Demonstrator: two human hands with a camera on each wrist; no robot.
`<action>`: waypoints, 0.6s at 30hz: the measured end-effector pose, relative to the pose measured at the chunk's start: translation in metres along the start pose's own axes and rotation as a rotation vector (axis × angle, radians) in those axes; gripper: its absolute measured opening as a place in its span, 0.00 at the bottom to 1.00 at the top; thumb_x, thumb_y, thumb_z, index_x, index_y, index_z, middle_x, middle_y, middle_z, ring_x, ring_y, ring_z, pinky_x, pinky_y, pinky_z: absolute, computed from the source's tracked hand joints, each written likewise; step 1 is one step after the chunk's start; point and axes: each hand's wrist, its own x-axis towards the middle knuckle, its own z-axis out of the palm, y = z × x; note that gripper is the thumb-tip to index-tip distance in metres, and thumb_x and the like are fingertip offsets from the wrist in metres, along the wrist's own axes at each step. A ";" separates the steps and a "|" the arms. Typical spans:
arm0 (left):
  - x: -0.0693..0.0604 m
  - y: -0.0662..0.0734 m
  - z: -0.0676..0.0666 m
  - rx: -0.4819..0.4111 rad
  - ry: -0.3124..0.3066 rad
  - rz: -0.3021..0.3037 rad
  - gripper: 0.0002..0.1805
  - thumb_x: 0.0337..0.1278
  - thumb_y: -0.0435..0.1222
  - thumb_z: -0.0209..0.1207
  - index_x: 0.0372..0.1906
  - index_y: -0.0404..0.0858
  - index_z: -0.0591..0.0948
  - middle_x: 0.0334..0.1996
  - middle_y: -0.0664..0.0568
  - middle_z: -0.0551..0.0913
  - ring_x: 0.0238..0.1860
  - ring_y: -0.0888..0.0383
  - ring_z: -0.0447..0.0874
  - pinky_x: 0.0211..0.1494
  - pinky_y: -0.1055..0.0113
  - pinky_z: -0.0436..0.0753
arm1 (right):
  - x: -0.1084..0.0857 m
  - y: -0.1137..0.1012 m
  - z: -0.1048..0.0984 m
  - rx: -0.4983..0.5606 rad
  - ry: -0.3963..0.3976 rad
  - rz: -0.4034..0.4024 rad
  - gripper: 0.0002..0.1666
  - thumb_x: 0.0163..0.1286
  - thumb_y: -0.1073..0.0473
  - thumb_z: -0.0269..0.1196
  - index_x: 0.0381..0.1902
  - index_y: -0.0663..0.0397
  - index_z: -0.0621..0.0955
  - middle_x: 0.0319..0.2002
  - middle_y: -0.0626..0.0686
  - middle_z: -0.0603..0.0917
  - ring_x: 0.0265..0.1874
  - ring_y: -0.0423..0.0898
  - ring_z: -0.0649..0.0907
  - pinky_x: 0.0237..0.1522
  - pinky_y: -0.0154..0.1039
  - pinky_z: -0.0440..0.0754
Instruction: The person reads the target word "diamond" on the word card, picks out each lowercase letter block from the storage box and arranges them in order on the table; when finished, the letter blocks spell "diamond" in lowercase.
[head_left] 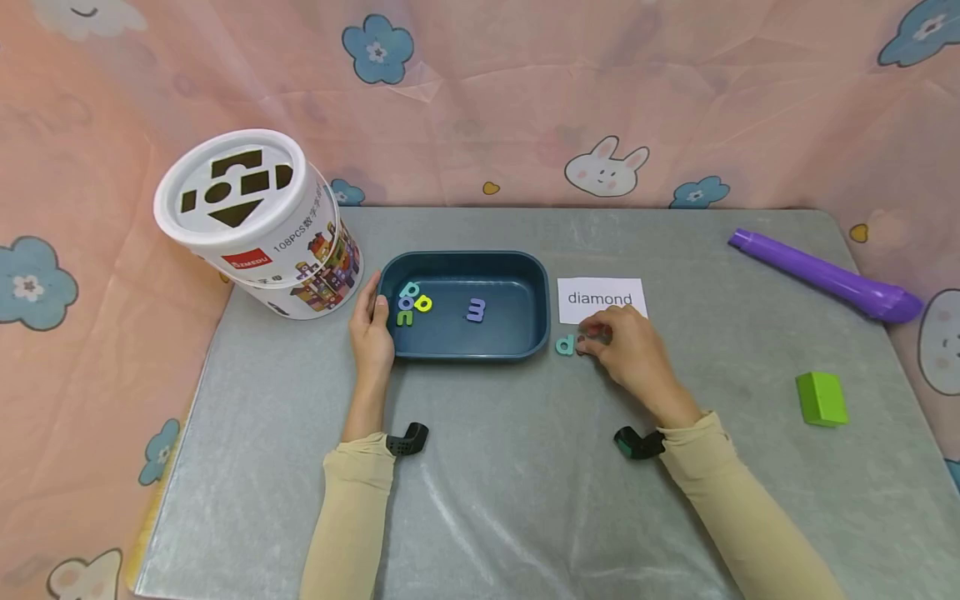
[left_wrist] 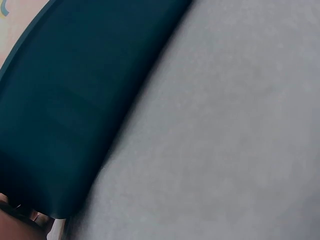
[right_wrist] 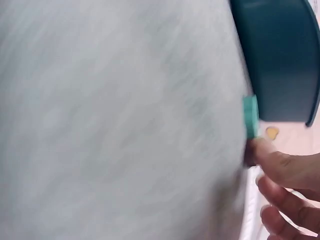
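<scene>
My left hand (head_left: 372, 337) grips the left end of the dark blue tray (head_left: 472, 357), thumb at the rim and fingers along the outside. Several letters lie in the tray: a purple m (head_left: 476, 310) near the middle, with a yellow b (head_left: 423, 303), a green n (head_left: 405, 318) and others at the left. Just below the white "diamond" card (head_left: 577, 312), my right hand (head_left: 633, 350) pinches a small dark red piece (head_left: 581, 345) against the table. The teal d (head_left: 565, 345) stands directly left of it; the right wrist view shows the teal piece (right_wrist: 251, 117) beside my thumb.
A large white bucket (head_left: 262, 225) with a shape-hole lid stands left of the tray. At the right of the grey table (head_left: 510, 500) lie a purple microphone-shaped object (head_left: 825, 275) and a green block (head_left: 822, 399). A patterned pink cloth (head_left: 487, 108) hangs behind.
</scene>
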 end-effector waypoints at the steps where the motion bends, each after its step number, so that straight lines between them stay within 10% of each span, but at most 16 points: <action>1: 0.000 0.000 0.000 0.002 0.000 -0.001 0.24 0.84 0.30 0.45 0.78 0.34 0.71 0.80 0.42 0.69 0.84 0.50 0.61 0.86 0.55 0.59 | 0.000 -0.003 -0.001 -0.005 0.016 -0.006 0.15 0.61 0.66 0.78 0.45 0.61 0.90 0.40 0.59 0.89 0.44 0.57 0.81 0.46 0.52 0.77; 10: -0.001 0.001 0.001 0.003 -0.011 -0.009 0.25 0.84 0.30 0.45 0.78 0.35 0.71 0.80 0.43 0.69 0.84 0.51 0.60 0.86 0.56 0.59 | 0.010 -0.052 0.007 0.121 0.210 -0.201 0.14 0.67 0.70 0.71 0.50 0.62 0.86 0.45 0.60 0.88 0.47 0.57 0.82 0.47 0.51 0.80; 18: 0.000 0.001 0.000 0.001 -0.002 -0.005 0.24 0.84 0.30 0.45 0.78 0.34 0.71 0.80 0.42 0.69 0.84 0.50 0.60 0.86 0.55 0.59 | 0.033 -0.096 0.046 -0.005 -0.133 -0.352 0.32 0.71 0.59 0.73 0.71 0.53 0.79 0.71 0.55 0.80 0.69 0.55 0.79 0.70 0.55 0.78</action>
